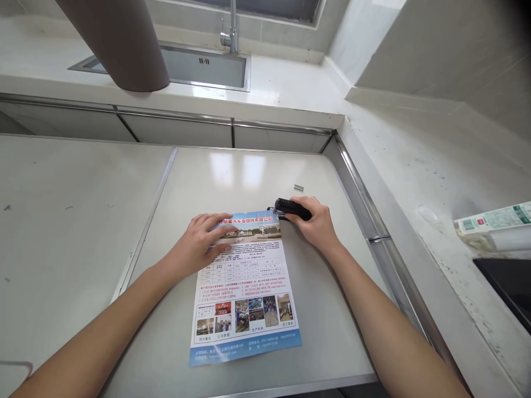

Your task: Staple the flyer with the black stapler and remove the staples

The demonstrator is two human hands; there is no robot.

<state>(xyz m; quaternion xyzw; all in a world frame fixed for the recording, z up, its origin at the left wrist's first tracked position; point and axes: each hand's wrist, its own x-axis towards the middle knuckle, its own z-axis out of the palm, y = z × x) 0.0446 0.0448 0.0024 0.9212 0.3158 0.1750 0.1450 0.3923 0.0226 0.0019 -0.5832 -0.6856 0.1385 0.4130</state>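
A printed flyer with a blue header, red text and small photos lies flat on a pale grey table. My left hand rests flat on its upper left part, fingers stretched out and holding it down. At the flyer's top right corner, my right hand is closed around a black stapler, whose nose sits over the paper's corner.
A small strip of staples lies on the table just beyond the stapler. A steel sink with a tap is set in the white counter behind. A white box rests on the right counter. A brown column hangs at top left.
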